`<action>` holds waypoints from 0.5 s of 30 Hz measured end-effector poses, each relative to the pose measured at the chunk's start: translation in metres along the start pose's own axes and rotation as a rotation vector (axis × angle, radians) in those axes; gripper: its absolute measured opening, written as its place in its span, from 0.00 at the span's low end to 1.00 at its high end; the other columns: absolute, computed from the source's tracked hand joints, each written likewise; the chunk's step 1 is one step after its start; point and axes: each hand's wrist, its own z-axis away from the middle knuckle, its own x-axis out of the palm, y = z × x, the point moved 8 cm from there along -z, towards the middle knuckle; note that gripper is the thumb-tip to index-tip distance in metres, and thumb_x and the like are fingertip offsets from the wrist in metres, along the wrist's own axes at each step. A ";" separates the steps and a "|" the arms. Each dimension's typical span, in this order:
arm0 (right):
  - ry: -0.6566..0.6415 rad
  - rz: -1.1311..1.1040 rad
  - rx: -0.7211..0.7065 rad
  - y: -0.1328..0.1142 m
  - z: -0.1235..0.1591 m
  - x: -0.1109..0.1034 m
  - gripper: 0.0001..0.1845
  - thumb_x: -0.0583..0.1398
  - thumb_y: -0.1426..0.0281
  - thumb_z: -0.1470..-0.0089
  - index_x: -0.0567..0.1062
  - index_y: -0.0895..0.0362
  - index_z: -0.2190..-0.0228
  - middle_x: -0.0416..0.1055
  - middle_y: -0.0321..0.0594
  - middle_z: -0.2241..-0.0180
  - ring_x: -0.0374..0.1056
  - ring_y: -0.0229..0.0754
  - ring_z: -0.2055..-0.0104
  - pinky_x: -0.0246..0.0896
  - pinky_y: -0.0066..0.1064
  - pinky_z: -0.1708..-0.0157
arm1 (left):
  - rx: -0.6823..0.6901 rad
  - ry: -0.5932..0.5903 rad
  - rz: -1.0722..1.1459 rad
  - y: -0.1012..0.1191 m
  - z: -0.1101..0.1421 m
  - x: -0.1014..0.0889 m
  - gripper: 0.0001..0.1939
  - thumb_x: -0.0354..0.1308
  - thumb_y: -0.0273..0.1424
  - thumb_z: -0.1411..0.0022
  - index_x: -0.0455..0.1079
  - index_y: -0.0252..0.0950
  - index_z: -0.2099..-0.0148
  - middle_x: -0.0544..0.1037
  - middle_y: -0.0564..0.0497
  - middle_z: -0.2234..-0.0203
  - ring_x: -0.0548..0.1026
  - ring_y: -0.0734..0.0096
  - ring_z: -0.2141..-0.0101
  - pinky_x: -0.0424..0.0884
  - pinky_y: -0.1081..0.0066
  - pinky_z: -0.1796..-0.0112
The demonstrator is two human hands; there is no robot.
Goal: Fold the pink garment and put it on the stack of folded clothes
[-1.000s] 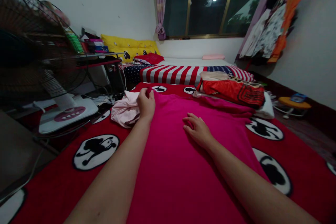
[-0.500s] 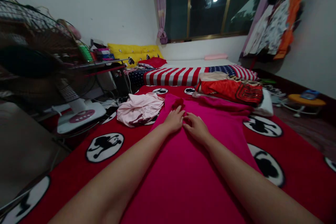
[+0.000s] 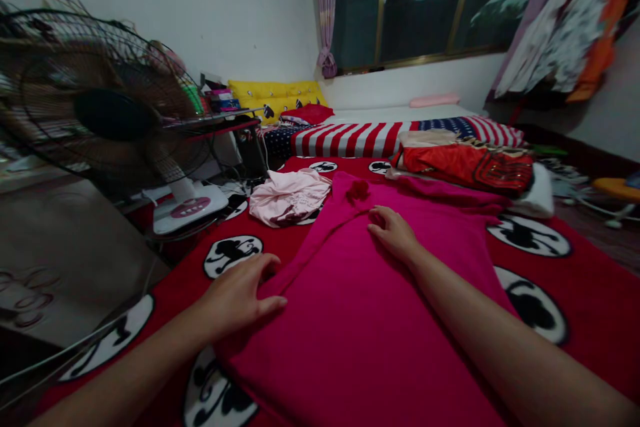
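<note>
Pink shirt (image 3: 360, 333): left side partly folded in

Left hand (image 3: 237, 293) has dropped from beside the right hand (image 3: 397, 237) to the shirt's left edge; that side looks partly done. Thumb and fingers wide apart, gripping nothing visible. Right hand half-open, loosely curved on the shirt, which spreads between them.

We've got a red monkey-print blanket (image 3: 600, 300) carrying a hot pink top (image 3: 380, 340) spread flat-ish, a crumpled pale pink shirt (image 3: 290, 195) and folded orange-red fabric (image 3: 460, 163).
</note>
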 end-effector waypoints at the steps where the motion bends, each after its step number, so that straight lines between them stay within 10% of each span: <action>1: 0.001 0.006 0.001 0.001 0.000 0.001 0.19 0.58 0.69 0.50 0.73 0.56 0.55 0.68 0.48 0.47 0.64 0.49 0.45 0.52 0.48 0.43 | -0.043 0.004 0.018 -0.008 0.008 0.001 0.26 0.62 0.44 0.52 0.69 0.38 0.52 0.76 0.47 0.58 0.74 0.61 0.60 0.68 0.68 0.59; 10: -0.137 0.200 -0.040 -0.009 -0.006 0.007 0.17 0.56 0.71 0.48 0.74 0.60 0.55 0.68 0.51 0.47 0.63 0.50 0.45 0.56 0.42 0.46 | -0.040 -0.138 0.234 -0.020 0.061 -0.005 0.20 0.62 0.39 0.51 0.75 0.44 0.54 0.78 0.53 0.55 0.73 0.57 0.53 0.66 0.69 0.52; 15: -0.317 0.273 0.091 -0.009 -0.029 0.002 0.07 0.60 0.68 0.51 0.77 0.57 0.71 0.75 0.42 0.72 0.72 0.46 0.67 0.63 0.32 0.66 | -0.011 -0.129 0.285 -0.009 0.074 -0.017 0.15 0.60 0.42 0.49 0.76 0.47 0.58 0.79 0.53 0.59 0.74 0.58 0.58 0.70 0.70 0.58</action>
